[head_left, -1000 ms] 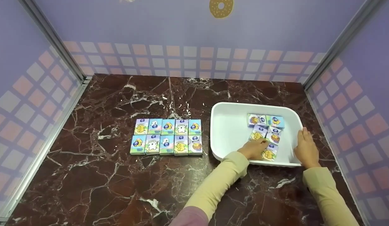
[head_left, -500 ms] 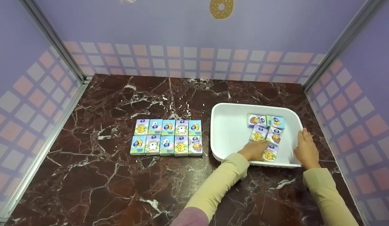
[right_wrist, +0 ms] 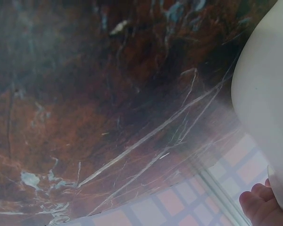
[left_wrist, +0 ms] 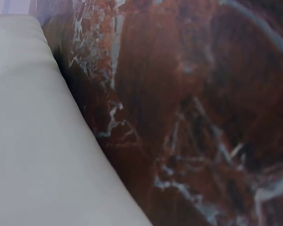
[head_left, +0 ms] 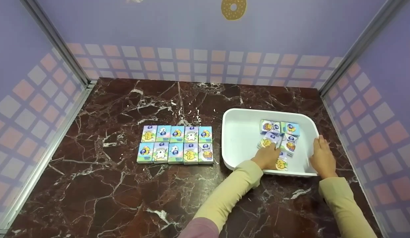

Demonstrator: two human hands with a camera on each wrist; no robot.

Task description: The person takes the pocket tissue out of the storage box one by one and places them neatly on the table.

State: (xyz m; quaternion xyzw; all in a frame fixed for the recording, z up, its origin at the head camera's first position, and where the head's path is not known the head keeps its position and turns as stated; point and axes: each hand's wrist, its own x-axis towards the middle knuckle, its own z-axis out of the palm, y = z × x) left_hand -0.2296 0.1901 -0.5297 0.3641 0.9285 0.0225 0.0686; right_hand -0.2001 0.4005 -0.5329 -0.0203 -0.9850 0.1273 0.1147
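Observation:
A white plastic tub (head_left: 239, 140) stands on the right of the marble-patterned table and contains several small cartoon-printed packs. Inside it, my left hand (head_left: 267, 157) holds the near end of a purple pack (head_left: 267, 139), which lies tilted. A yellow-figure pack (head_left: 281, 162) lies beside this hand, partly covered by it. My right hand (head_left: 323, 158) grips the tub's right rim, its fingertips (right_wrist: 257, 197) at the rim in the right wrist view. The left wrist view shows only the tub's outer wall (left_wrist: 47, 132) and table; the left hand is out of that view.
Left of the tub, several similar packs (head_left: 175, 144) lie flat in two tidy, touching rows on the dark table (head_left: 125, 195). Purple walls (head_left: 198, 29) with a checked band enclose the table at the back and both sides.
The purple pack under my left hand has shifted left and tilted, opening a gap from the pack on its right. The nearest pack has also slid slightly left. My right hand has stayed put.

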